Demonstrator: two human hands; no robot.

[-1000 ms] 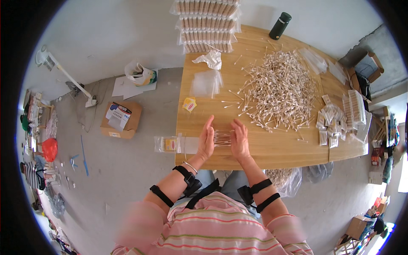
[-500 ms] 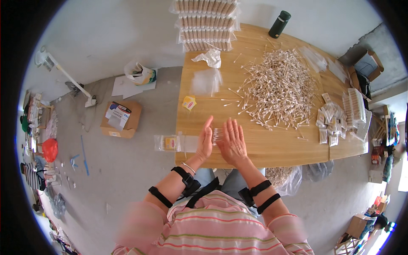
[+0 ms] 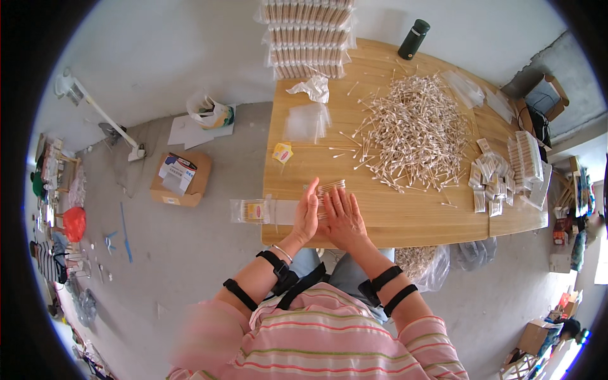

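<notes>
A row of cotton swabs (image 3: 332, 185) lies on the wooden table (image 3: 405, 218) in front of me, its far ends showing past my fingers. My right hand (image 3: 344, 218) rests flat over these swabs with its fingers stretched out. On edge at their left side stands my left hand (image 3: 306, 214), its fingers straight and the palm turned toward the right hand. Left of it, a clear packet of swabs with a yellow label (image 3: 253, 211) sticks out past the table's left edge. A large loose pile of cotton swabs (image 3: 418, 130) covers the table's far right part.
Stacked swab packets (image 3: 307, 41) stand at the back. Clear bags (image 3: 306, 122), crumpled plastic (image 3: 313, 88) and yellow cards (image 3: 282, 152) lie at the left. A dark green bottle (image 3: 414, 39) is behind the pile; small packs (image 3: 491, 174) sit right. A cardboard box (image 3: 193, 183) is on the floor.
My right hand has slid slightly nearer to me, so more of the swabs' far ends show beyond its fingers. My left hand has hardly moved.
</notes>
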